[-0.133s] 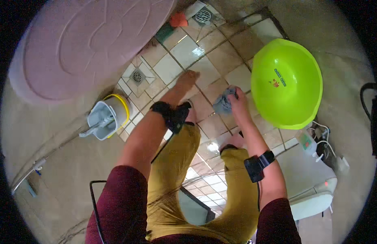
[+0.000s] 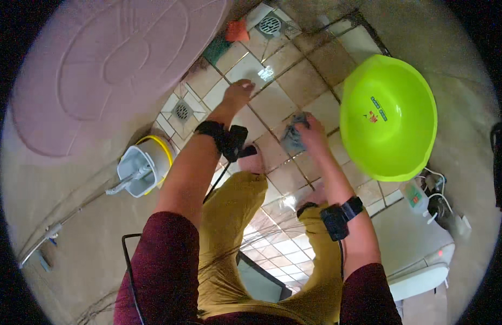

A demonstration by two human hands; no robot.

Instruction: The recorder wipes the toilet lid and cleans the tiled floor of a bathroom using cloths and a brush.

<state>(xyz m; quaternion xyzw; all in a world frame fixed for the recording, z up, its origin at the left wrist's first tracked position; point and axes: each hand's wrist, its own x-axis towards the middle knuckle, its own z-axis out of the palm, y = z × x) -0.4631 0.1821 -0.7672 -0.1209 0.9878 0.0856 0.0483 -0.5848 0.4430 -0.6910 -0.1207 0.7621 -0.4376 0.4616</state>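
A wrinkled grey-blue cloth (image 2: 294, 136) is over the wet tiled floor, gripped by my right hand (image 2: 316, 136). The fingers bend round its upper part and hide some of it. I cannot tell whether the cloth touches the tiles. To the left, over the tiles, is my left hand (image 2: 239, 93), its fingers curled in loosely, with nothing visible in them. A black strap with a small box is on each of my forearms. Right of the cloth stands a large lime-green basin (image 2: 408, 146); a printed label and a red mark show inside it.
A grey bucket (image 2: 133, 170) with a yellow rim stands at the left. Pinkish oval lid or tub (image 2: 99, 70) fills the upper left. Floor drains (image 2: 181, 110) are set in the tiles. Orange cloth (image 2: 237, 31) lies far off. White toilet (image 2: 411, 238) and a bottle (image 2: 415, 196) are at right.
My left hand has shifted up and left, away from the cloth. My right hand and the cloth have moved slightly left. The whole view has tilted a little.
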